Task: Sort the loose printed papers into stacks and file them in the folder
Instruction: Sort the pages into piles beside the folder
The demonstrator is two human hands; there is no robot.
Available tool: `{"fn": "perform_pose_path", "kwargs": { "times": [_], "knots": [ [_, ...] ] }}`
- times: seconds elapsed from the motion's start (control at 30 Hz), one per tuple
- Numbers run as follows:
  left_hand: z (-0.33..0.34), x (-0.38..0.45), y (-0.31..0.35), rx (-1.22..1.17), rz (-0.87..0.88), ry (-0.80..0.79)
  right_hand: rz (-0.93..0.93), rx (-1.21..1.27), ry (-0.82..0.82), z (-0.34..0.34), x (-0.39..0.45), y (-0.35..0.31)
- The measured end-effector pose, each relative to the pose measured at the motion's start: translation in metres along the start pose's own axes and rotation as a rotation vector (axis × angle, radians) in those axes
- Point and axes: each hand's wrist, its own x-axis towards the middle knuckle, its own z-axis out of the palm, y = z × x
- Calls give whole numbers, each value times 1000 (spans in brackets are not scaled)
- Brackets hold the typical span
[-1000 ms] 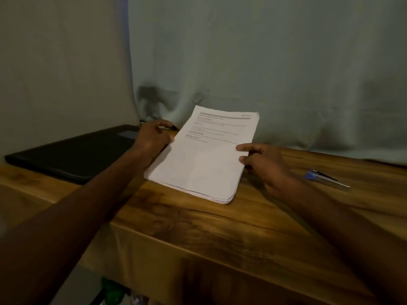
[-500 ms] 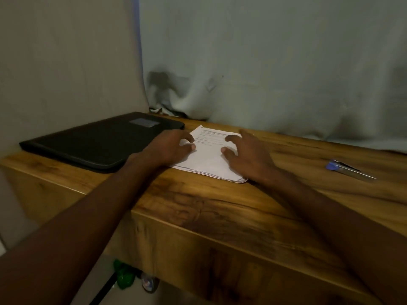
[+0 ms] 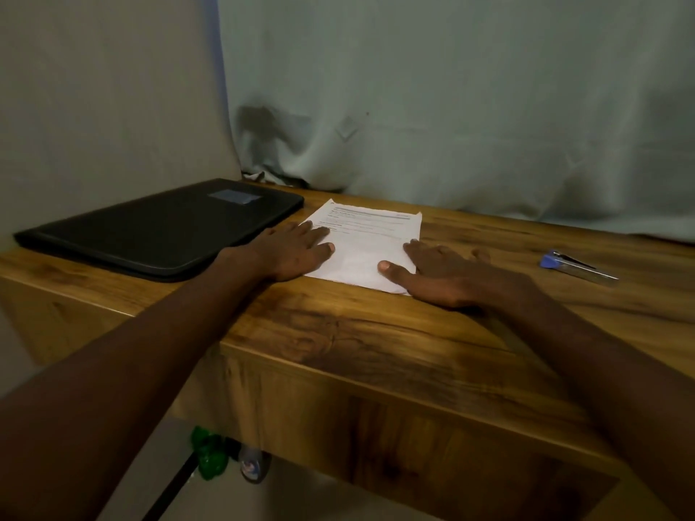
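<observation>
We see the stack of printed papers lying flat on the wooden table, white sheets with a grey heading bar and a few faint lines of text near the far edge; the words are too small for us to read. The far right corner of the stack curls up slightly. Just left of the papers lies the black folder, closed, with a small bluish label on its cover. The left hand rests flat on the papers' left edge, fingers straight and holding nothing. The right hand lies flat at the papers' right edge, fingers spread, thumb on the sheet, gripping nothing. Well to the right of the papers sits a blue-ended stapler. Behind the papers hangs a pale, creased cloth backdrop. The table's grain is dark and streaked, the light dim.
</observation>
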Motion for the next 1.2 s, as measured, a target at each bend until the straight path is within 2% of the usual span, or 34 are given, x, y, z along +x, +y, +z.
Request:
{"fn": "perform_pose_path", "kwargs": {
  "times": [0.1,0.13,0.2,0.27,0.37,0.47,0.53,0.63,0.7,0.77,0.93,1.1,1.2],
  "knots": [
    [-2,-7,5,-48,-4,30,13,44,-3,-1,-5,4],
    [-4,-12,8,-110,7,86,2,77,-5,0,-5,4],
    [-8,-24,14,-194,82,316,-13,164,66,0,-4,6],
    [-12,-34,20,-118,181,559,12,274,291,1,-2,13],
    [-14,-37,27,-32,262,754,93,322,674,-3,-1,28],
    [-15,-29,52,-90,273,838,167,225,816,-16,-6,48],
    [-13,-24,85,-175,275,784,252,184,780,-25,-12,67],
    [-6,-19,133,-296,327,540,415,155,592,-24,-19,92],
    [-3,-17,154,-270,355,369,456,173,513,-18,-18,106],
    [-2,-14,161,-269,353,279,462,185,503,-15,-15,114],
    [-2,-18,155,-310,293,250,479,170,556,-11,-6,118],
    [-6,-25,160,-384,223,287,480,159,564,-12,-11,113],
    [-8,-26,164,-274,129,340,464,153,543,-14,-15,105]
  ]
}}
